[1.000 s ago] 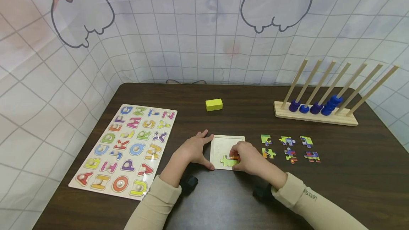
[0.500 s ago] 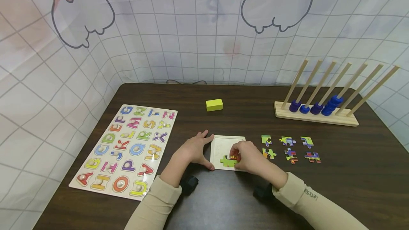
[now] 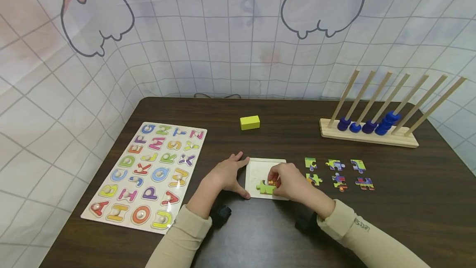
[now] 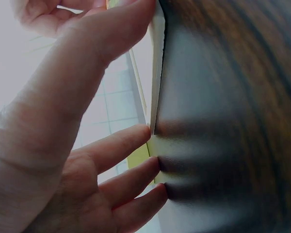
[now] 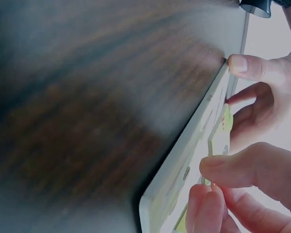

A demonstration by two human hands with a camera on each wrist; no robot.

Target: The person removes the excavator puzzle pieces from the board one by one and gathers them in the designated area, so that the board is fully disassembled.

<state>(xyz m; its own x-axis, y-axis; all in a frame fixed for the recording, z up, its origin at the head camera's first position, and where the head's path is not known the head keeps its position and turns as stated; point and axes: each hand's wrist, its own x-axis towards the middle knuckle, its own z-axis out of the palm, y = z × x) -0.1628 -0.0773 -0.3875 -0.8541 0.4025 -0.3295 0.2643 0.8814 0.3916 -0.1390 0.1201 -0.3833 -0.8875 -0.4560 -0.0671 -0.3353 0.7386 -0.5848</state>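
Observation:
A light wooden puzzle tray (image 3: 256, 171) lies on the dark table between the hands. My left hand (image 3: 225, 173) spreads along its left side, thumb at the near corner and index finger at the far corner. My right hand (image 3: 291, 182) pinches a green jigsaw piece (image 3: 266, 188) between thumb and fingertips, over the tray's near right part. In the right wrist view this jigsaw piece (image 5: 220, 132) is tilted above the tray's surface. Its right end is hidden by the fingers. Another yellow-green bit (image 5: 182, 224) shows beneath the right hand's fingers.
Several loose jigsaw pieces (image 3: 336, 165) lie in two rows right of the tray. A letter puzzle board (image 3: 146, 193) lies at the left. A yellow block (image 3: 250, 123) sits behind the tray, and a peg stand (image 3: 368, 137) with blue beads stands at the back right.
The green piece has tilted a little in the right hand, and that hand's thumb has shifted slightly right. The left hand stays at the tray's edge.

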